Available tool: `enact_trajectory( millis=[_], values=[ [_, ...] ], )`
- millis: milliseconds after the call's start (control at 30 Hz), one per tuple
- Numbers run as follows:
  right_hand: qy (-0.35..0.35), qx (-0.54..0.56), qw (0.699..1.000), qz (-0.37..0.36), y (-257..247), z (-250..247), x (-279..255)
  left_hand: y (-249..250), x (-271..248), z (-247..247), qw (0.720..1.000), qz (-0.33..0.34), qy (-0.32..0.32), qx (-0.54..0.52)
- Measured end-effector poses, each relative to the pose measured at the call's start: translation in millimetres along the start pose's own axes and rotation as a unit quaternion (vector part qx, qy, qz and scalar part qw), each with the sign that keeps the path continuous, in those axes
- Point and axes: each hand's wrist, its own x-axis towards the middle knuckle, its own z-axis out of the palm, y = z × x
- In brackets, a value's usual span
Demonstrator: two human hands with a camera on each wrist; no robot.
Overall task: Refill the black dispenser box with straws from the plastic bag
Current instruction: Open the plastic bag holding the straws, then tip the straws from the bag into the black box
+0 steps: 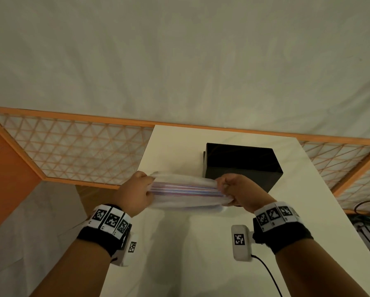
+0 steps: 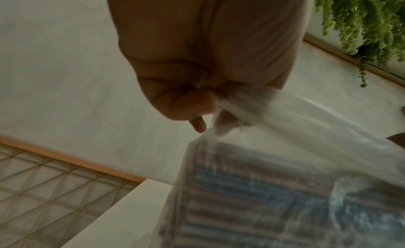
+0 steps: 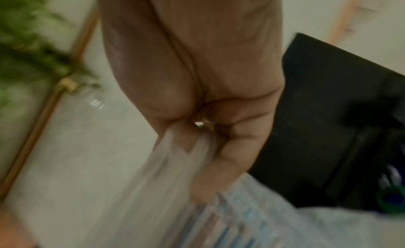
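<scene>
Both hands, the left hand (image 1: pixel 137 189) and right hand (image 1: pixel 236 189), pinch opposite ends of the plastic bag (image 1: pixel 186 195) of straws (image 1: pixel 185 188) above the white worktop (image 1: pixel 179 243) before the black dispenser box (image 1: pixel 242 162), while only the wrist views show hanging green foliage (image 2: pixel 361 19).

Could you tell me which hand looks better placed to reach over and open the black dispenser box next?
Probably the right hand: it grips the plastic bag's end just in front of the black dispenser box, while the left hand holds the far end, near the table's edge.
</scene>
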Motion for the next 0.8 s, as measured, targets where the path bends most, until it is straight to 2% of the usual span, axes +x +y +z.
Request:
enact_trajectory(
  millis=[67,133,200,300,400,467,533,600,667,800],
  values=[
    [0.011,-0.184,0.983,-0.017,-3,3,3,0,0,0,0.999,-0.025,-0.03,0.011],
    [0.046,-0.295,0.953,-0.053,-3,5,6,-1,0,0,0.998,-0.04,-0.053,0.022],
    [0.085,-0.349,0.93,-0.076,-2,7,7,1,-1,-3,0.995,-0.053,-0.078,0.026],
    [0.08,-0.372,0.924,-0.035,-4,9,1,7,-7,-16,0.99,-0.064,-0.121,0.042],
    [-0.004,-0.269,0.963,0.009,-8,8,-5,9,-13,-27,0.989,-0.039,-0.142,0.006],
    [-0.049,-0.082,0.995,0.039,-6,6,-8,11,-16,-30,0.982,-0.035,-0.148,-0.116],
    [-0.063,0.144,0.986,0.052,2,2,-10,16,-17,-36,0.956,-0.041,-0.134,-0.259],
    [-0.019,0.306,0.949,0.077,8,-4,-8,24,-17,-46,0.934,-0.032,-0.103,-0.339],
    [0.02,0.357,0.926,0.117,9,-11,-5,37,-14,-57,0.933,0.0,-0.07,-0.354],
    [-0.012,0.315,0.934,0.165,-8,-26,-6,80,-3,-79,0.938,0.108,-0.021,-0.33]
  ],
)
